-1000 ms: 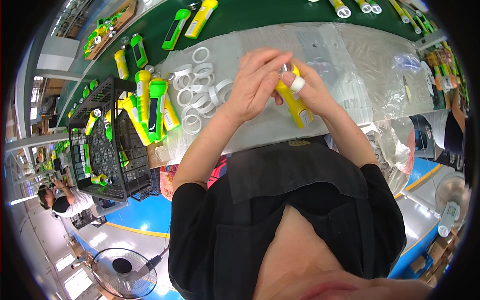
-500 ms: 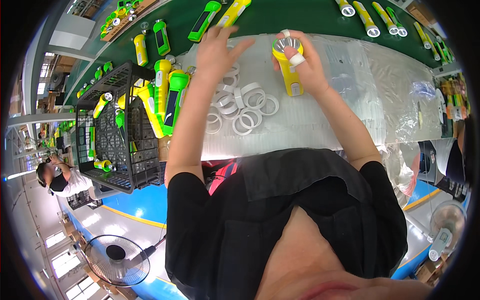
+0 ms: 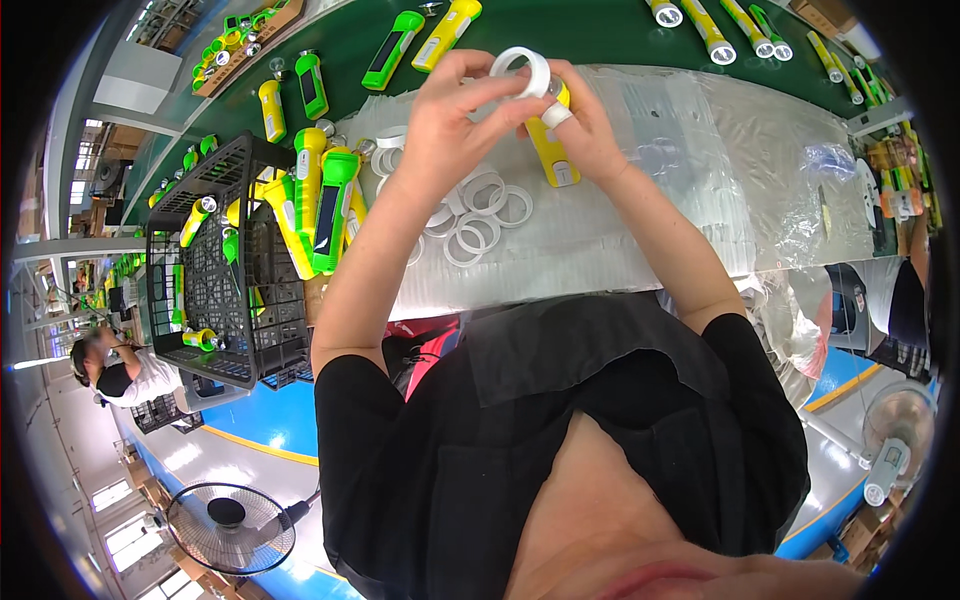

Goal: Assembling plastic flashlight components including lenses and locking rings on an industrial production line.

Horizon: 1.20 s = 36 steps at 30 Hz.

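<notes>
My left hand (image 3: 452, 120) pinches a white plastic ring (image 3: 524, 68) and holds it against the head of a yellow flashlight (image 3: 552, 150). My right hand (image 3: 590, 130) grips that flashlight by its body, with white tape on one fingertip. Both hands meet above a sheet of clear plastic (image 3: 700, 170) spread on the bench. Just below them lies a loose pile of several more white rings (image 3: 478, 215).
A black wire crate (image 3: 225, 290) at the left holds several green and yellow flashlights (image 3: 325, 200). More flashlights lie on the green belt (image 3: 590, 30) beyond. Another person (image 3: 115, 370) works at the far left. A floor fan (image 3: 230, 525) stands below, another (image 3: 895, 440) at the right.
My left hand has left the ring pile with a white ring and brought it up to the flashlight head. The right hand kept hold of the flashlight.
</notes>
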Available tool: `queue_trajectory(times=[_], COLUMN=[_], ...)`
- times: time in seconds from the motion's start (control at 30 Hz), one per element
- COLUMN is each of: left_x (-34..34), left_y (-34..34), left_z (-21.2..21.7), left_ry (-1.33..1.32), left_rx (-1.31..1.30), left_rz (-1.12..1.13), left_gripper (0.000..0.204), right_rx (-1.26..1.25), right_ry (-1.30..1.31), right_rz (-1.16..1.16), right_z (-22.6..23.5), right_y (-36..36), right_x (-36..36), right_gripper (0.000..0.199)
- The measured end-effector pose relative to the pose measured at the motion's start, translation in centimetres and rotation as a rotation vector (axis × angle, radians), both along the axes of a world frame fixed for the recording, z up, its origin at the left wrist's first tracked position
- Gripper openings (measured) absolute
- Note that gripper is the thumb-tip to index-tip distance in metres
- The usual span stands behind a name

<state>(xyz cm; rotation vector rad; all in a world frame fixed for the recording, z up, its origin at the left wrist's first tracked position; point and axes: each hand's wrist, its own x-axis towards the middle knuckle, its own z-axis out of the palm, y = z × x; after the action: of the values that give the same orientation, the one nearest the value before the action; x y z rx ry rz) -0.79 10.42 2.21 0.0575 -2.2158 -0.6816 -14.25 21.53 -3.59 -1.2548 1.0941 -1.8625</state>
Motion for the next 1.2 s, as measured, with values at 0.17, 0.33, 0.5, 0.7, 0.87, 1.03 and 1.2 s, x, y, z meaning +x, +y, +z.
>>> queue_trajectory(times=[0.17, 0.33, 0.5, 0.7, 0.87, 1.03, 1.2], left_x=[0.3, 0.0, -1.2, -2.8, -3.2, -3.4, -3.7], left_y=[-0.1, 0.4, 2.1, 3.4, 3.3, 3.7, 3.7], left_z=[-0.4, 0.1, 0.3, -1.1, -1.2, -1.3, -1.8], left_ry=[-0.015, -0.085, -0.133, -0.205, -0.128, -0.131, -0.069], left_rx=[0.010, -0.060, -0.100, 0.184, 0.124, 0.227, 0.152], left_rz=[-0.019, -0.066, -0.118, -0.138, -0.138, -0.119, -0.108], left_gripper=[0.026, 0.032, 0.042, 0.038, 0.038, 0.040, 0.037], right_rx=[0.106, -0.146, 0.063, 0.319, 0.274, 0.641, 0.374], right_ry=[-0.034, 0.499, 0.888, 1.358, 1.508, 1.400, 1.356], right_rz=[0.131, -0.100, -0.084, 0.351, 0.114, -0.240, 0.183], right_z=[0.5, 2.3, 6.6, 14.4, 13.9, 11.7, 13.7], right_y=[0.8, 1.3, 4.1, 2.6, 3.1, 2.6, 2.9], right_x=[-0.6, -3.0, -7.5, -7.1, -6.3, -5.2, -6.3], right_gripper=[0.043, 0.050, 0.048, 0.030, 0.037, 0.059, 0.051])
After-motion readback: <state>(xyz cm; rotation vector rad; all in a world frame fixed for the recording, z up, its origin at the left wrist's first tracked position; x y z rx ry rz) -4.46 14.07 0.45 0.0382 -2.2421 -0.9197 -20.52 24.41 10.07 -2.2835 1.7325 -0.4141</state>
